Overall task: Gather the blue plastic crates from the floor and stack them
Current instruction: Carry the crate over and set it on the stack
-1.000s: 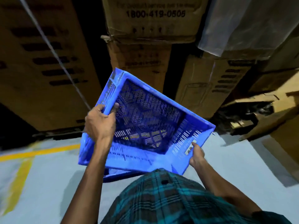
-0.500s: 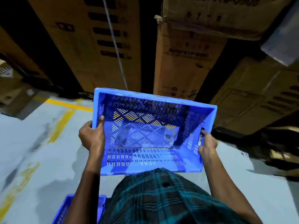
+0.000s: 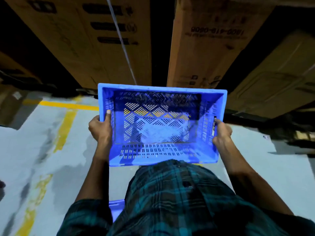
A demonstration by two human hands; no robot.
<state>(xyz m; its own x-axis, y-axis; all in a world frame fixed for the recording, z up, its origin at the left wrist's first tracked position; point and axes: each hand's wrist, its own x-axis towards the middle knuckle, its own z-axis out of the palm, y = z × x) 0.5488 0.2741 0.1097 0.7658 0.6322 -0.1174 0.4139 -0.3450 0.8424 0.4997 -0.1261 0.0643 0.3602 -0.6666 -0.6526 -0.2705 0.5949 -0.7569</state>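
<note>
I hold a blue slotted plastic crate (image 3: 162,150) level in front of my body, its open side up. My left hand (image 3: 100,129) grips its left wall with the thumb over the rim. My right hand (image 3: 221,132) grips the right wall at the handle slot. The floor shows through the crate's perforated bottom. Near my feet, a corner of a second blue crate (image 3: 116,208) peeks out, mostly hidden by my checked shirt.
Tall cardboard boxes (image 3: 204,40) stand close ahead in a row with dark gaps between them. A thin strap (image 3: 121,41) runs down one box. Yellow lines (image 3: 66,126) mark the grey floor on the left. Flattened cardboard (image 3: 303,135) lies at the right.
The crate has swung from tilted to level and square in front of me. My view has turned left, so the boxes shifted right and the yellow lines came into sight. Both hands kept their grip.
</note>
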